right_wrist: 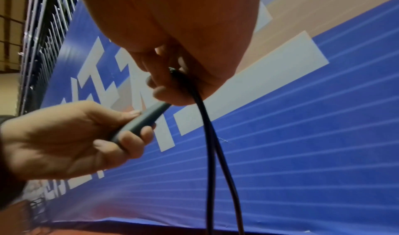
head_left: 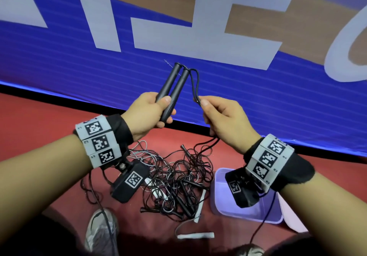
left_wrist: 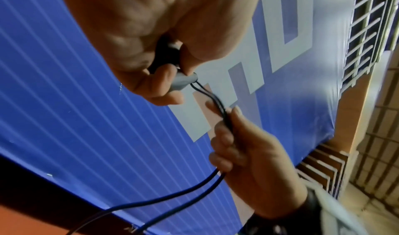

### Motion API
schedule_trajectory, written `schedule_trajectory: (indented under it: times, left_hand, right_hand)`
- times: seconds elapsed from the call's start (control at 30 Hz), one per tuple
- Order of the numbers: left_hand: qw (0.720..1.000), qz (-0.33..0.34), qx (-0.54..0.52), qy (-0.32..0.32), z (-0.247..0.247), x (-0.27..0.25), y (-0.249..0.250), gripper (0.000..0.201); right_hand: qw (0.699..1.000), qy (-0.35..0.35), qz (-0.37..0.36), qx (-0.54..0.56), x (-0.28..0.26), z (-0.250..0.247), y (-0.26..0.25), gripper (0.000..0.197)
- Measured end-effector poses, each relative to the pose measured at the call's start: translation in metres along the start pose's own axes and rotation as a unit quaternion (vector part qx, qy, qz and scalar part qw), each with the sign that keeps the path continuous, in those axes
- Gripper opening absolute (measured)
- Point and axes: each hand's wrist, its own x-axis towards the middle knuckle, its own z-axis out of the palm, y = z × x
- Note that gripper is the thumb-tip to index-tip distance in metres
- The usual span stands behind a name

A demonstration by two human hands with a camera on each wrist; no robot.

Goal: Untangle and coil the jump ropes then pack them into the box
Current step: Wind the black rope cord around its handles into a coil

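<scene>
Jump rope: black, paired handles

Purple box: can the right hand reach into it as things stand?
Probably yes, once freed. The purple box sits open on the floor directly below the right hand, nothing covering it. But that hand pinches the black cord running from the handles in the left hand.

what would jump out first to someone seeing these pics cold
The two raised hands: the left hand grips a pair of black handles side by side, and the right hand pinches their doubled black cord. Below them a tangle of ropes sprawls on the red floor, beside a lilac box.
</scene>
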Motion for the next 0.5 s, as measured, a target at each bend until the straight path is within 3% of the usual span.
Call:
schedule_trajectory:
  times: [0.17, 0.37, 0.5]
  left_hand:
    - [0.998, 0.011, 0.065, -0.024, 0.017, -0.002, -0.007, 0.023]
    - [1.000, -0.009, 0.011, -0.026, 0.027, -0.004, -0.009, 0.027]
    - [0.999, -0.020, -0.010, -0.031, 0.028, -0.003, -0.011, 0.025]
  right_hand:
    - [0.996, -0.053, 0.036, 0.069, -0.007, 0.018, -0.006, 0.035]
    - [0.973, 0.021, 0.137, 0.185, -0.013, 0.035, -0.007, 0.021]
    - [0.984, 0.037, 0.110, 0.132, -0.014, 0.036, -0.004, 0.015]
